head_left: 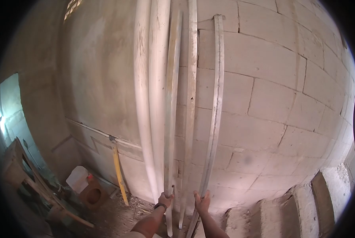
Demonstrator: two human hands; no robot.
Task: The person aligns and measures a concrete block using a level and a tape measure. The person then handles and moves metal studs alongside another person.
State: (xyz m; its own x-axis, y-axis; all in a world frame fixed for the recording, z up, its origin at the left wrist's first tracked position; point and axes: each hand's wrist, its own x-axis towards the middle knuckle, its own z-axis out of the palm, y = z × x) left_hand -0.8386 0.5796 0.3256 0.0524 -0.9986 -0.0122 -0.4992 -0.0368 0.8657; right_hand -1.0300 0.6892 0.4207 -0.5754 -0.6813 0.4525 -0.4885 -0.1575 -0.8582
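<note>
Three long metal bars stand upright against the block wall. My left hand, with a dark band at its wrist, is closed around the lower part of the left metal bar. Low on the right metal bar, my right hand is wrapped around it; this bar leans a little and its top rests near a hole in the wall. Between my hands stands the middle metal bar, which neither hand appears to hold. Two thick white pipes rise just left of the bars.
Concrete steps climb along the wall at the lower right. A yellow strip leans at the left, below a thin wall pipe. Farther left are a brown box-like block, a wooden frame and a bright opening.
</note>
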